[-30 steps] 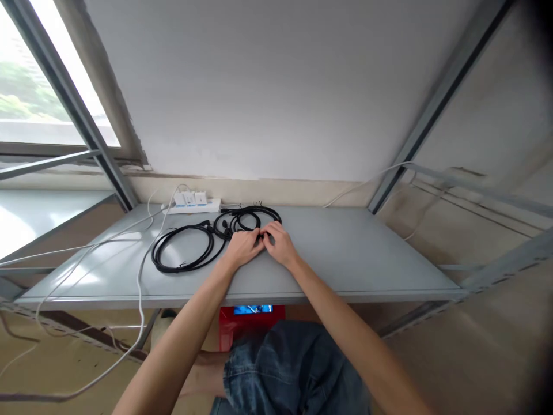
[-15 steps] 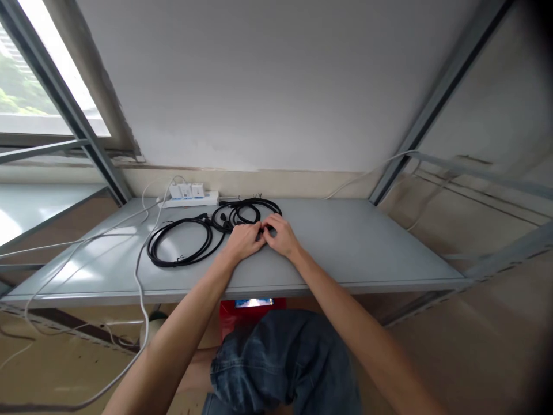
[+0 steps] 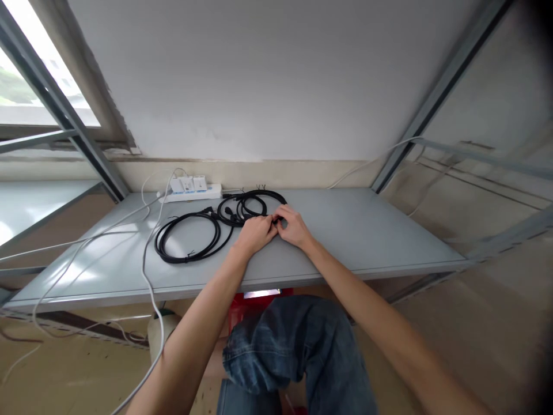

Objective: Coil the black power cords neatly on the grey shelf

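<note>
Two coiled black cables lie on a grey metal shelf. The larger coil is to the left; a smaller coil sits behind my hands. My left hand and my right hand meet at the near edge of the smaller coil, fingers curled and pinched on its black cable. The part they grip is mostly hidden between the fingertips.
A white power strip with white plugs sits at the back of the shelf against the wall. White cords trail off the shelf's left front edge. Grey shelf uprights rise at both sides. My jeans-clad knee is below, with a red object beneath the shelf.
Both hands stay pinched together on the small coil. The camera has shifted, so the shelf and hands sit a little higher and to the right in view.
</note>
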`<state>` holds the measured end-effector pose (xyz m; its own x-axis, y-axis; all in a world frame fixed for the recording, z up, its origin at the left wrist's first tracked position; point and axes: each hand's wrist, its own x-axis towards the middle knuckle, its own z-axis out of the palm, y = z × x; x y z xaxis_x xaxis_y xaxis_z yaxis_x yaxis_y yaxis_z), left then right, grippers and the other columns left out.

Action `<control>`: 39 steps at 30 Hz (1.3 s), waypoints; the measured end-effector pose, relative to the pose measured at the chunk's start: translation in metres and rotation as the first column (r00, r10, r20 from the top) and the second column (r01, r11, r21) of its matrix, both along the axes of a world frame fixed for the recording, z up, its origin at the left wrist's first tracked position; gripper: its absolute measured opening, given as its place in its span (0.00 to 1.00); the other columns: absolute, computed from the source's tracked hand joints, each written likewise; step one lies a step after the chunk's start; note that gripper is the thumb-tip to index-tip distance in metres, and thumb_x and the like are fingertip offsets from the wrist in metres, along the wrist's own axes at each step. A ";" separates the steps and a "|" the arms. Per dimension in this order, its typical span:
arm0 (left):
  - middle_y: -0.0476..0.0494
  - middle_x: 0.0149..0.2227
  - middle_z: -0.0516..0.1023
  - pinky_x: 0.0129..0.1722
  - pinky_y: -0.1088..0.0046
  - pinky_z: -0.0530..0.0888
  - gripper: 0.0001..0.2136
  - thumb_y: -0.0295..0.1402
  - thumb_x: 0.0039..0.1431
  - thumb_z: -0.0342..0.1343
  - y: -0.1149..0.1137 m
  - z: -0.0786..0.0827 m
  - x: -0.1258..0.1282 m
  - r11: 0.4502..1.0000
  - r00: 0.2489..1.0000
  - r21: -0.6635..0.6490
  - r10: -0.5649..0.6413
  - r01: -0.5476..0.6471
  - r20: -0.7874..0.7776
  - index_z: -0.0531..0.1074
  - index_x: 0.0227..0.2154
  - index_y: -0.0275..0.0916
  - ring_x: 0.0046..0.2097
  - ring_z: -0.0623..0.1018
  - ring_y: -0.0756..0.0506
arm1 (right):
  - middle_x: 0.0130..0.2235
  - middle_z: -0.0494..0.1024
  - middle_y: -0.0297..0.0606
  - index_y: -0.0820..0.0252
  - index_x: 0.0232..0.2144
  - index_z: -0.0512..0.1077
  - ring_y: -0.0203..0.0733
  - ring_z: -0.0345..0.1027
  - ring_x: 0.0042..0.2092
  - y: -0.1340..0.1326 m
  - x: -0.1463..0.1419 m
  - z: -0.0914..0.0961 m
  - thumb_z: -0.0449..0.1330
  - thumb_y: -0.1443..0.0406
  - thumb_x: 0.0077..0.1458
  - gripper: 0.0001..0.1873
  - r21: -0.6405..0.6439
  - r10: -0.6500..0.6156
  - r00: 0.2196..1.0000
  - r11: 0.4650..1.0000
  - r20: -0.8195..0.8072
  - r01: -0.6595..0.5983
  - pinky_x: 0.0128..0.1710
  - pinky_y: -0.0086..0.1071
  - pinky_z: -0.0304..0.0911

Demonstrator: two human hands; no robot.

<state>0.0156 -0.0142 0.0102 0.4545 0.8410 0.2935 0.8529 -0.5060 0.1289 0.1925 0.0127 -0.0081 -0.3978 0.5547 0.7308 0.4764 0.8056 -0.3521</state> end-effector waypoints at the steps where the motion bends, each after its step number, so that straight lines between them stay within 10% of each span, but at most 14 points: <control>1: 0.33 0.45 0.85 0.47 0.63 0.76 0.15 0.35 0.75 0.46 0.000 0.000 0.000 1.000 1.000 -0.005 -0.001 0.001 0.003 0.77 0.48 0.36 0.47 0.84 0.37 | 0.36 0.73 0.40 0.54 0.31 0.66 0.49 0.68 0.43 0.000 0.000 0.000 0.54 0.75 0.51 0.10 -0.006 0.004 1.000 1.000 0.001 -0.004 0.45 0.41 0.68; 25: 0.38 0.34 0.83 0.39 0.68 0.69 0.12 0.32 0.72 0.46 0.011 -0.003 -0.010 0.996 0.987 0.084 0.017 -0.031 0.159 0.76 0.40 0.39 0.37 0.82 0.41 | 0.39 0.80 0.40 0.56 0.36 0.75 0.47 0.72 0.46 0.003 -0.003 -0.002 0.59 0.69 0.66 0.07 -0.120 0.007 0.999 0.993 -0.038 -0.011 0.51 0.39 0.69; 39: 0.42 0.31 0.81 0.37 0.68 0.67 0.09 0.30 0.71 0.49 0.018 -0.013 -0.014 0.996 0.936 0.093 -0.036 0.003 0.351 0.74 0.38 0.39 0.33 0.78 0.43 | 0.42 0.81 0.42 0.59 0.39 0.78 0.47 0.76 0.45 0.001 -0.002 -0.002 0.65 0.71 0.57 0.07 -0.137 0.096 0.995 0.986 -0.011 -0.097 0.52 0.39 0.71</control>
<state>0.0014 0.0041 -0.0025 0.3240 0.7958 0.5115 0.7509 -0.5452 0.3727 0.1906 0.0132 -0.0097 -0.4511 0.6090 0.6524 0.3968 0.7917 -0.4646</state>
